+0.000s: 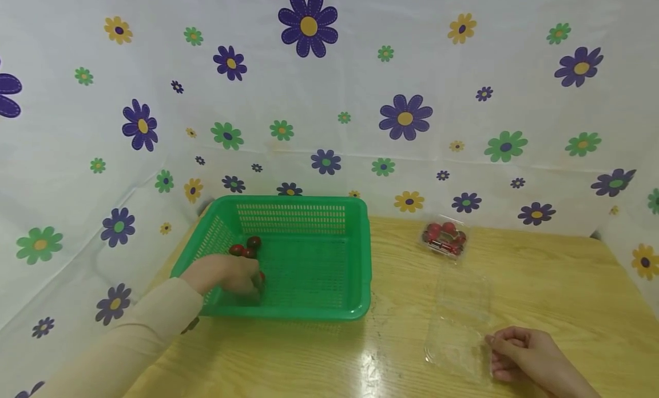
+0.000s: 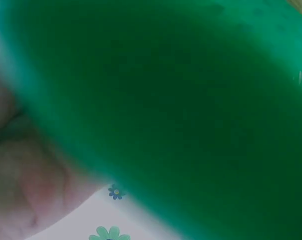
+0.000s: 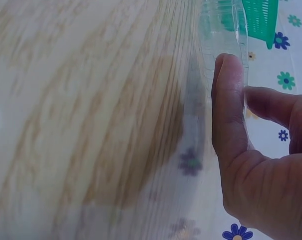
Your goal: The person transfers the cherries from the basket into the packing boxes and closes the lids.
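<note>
My left hand [image 1: 234,275] reaches into the left side of a green plastic basket [image 1: 360,261], its fingers bent down around a small red cherry tomato [image 1: 262,277] that is mostly hidden. Close behind lie several more dark red cherry tomatoes [image 1: 249,253]. In the left wrist view, the blurred green basket wall [image 2: 180,120] covers most of what the hand does. On the right, an open clear plastic clamshell box [image 1: 458,341] lies on the table. My right hand [image 1: 530,355] pinches its near right edge between thumb [image 3: 228,100] and fingers.
A second clear box of red fruit [image 1: 444,238] stands farther back, beyond the open clamshell. The wood-grain table [image 1: 556,289] meets a white flowered cloth [image 1: 355,78] at the back and both sides. A dark spot shows beneath the basket's front left corner.
</note>
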`<state>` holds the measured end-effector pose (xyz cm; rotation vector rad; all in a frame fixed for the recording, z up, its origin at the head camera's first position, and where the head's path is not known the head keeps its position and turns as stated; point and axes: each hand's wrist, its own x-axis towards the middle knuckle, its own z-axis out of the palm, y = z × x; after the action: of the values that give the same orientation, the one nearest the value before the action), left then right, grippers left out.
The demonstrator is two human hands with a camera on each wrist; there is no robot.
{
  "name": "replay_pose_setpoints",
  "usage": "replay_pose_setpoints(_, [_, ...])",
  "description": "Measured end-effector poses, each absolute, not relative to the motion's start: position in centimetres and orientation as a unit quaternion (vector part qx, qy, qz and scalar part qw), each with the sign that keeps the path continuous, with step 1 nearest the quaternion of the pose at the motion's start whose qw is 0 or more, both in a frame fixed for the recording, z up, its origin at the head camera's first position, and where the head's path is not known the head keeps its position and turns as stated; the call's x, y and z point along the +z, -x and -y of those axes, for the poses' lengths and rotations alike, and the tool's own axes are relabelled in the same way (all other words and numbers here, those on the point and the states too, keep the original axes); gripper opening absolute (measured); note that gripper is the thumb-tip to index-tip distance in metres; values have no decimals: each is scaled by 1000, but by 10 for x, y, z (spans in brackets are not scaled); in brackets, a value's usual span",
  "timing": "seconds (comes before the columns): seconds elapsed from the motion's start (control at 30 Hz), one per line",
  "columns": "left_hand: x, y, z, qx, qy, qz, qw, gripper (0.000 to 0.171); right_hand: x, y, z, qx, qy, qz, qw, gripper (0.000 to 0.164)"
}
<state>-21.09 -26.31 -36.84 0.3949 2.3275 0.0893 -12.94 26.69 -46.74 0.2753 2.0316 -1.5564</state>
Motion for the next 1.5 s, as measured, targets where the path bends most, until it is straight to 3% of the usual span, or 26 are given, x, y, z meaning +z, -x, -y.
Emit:
replay_pose_setpoints(0.13, [-364, 211, 263, 47, -151, -920, 358, 46, -467, 131, -266, -579, -93, -764, 271, 28])
replay_pose_setpoints(0.2, [-360, 211, 264, 47, -151, -927, 340, 50, -466, 131, -265, -578, -93, -764, 272, 27])
replay_pose_setpoints(0.43, [-350, 211, 268, 107, -191, -949, 227, 22, -466, 133, -268, -577, -96, -759, 287, 34])
replay_pose_setpoints(0.67, [-351, 207, 272, 150, -250, -948, 125, 22, -470, 129, -269, -571, -112, -762, 285, 33])
replay_pose_setpoints(1.1, [-352, 191, 268, 218, -251, -943, -6, 6, -472, 123, -262, -572, -192, -756, 253, 23])
replay_pose_setpoints(1.33, [-347, 187, 265, 212, -259, -941, -53, 11, -472, 125, -259, -576, -199, -751, 254, 22])
replay_pose_setpoints(1.5, [-343, 183, 261, 232, -260, -936, -51, 11, -471, 128, -257, -581, -202, -748, 249, 21])
